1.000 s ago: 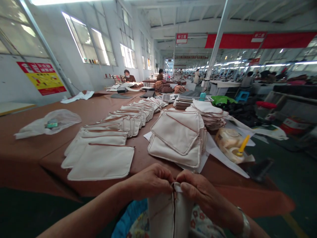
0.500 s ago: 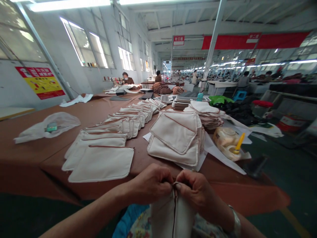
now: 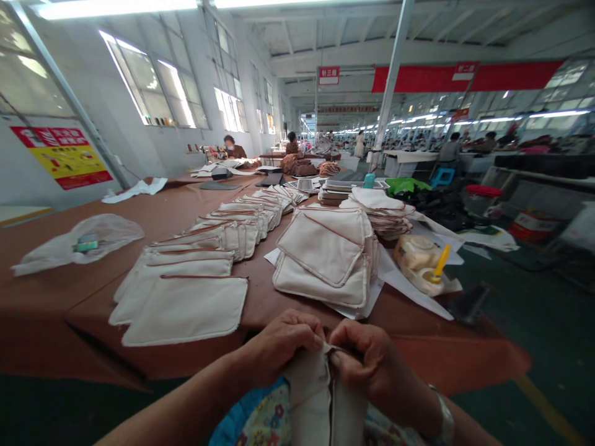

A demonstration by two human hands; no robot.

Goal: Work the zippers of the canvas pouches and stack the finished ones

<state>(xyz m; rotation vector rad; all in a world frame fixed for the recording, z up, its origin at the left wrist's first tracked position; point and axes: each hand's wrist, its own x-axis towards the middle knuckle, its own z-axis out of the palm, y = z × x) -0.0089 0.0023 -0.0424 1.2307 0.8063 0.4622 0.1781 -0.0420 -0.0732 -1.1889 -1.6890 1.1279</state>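
Observation:
A cream fabric pouch piece (image 3: 309, 390) with a dark slit edged in brown down its middle hangs over my lap at the table's near edge. My left hand (image 3: 281, 344) pinches its top edge on the left side, fingers closed. Just to the right, my right hand (image 3: 367, 359) grips the same top edge between thumb and bent fingers. The fingertips of both hands are close together at the upper end of the slit. Beyond them lies a pile of similar cream pieces (image 3: 320, 248), and to the left a fanned row of brown-edged pieces (image 3: 186, 310).
The brown-covered table (image 3: 93, 303) carries a plastic bag (image 3: 109, 235) at left. At right are white paper (image 3: 413, 288), a wrapped tub with a yellow-handled tool (image 3: 441, 263), and another cream stack (image 3: 379, 210). A seated person (image 3: 235, 147) works far back.
The whole view has shifted slightly. My left hand's fingers have moved a little on the pouch's top edge; both hands keep their grip.

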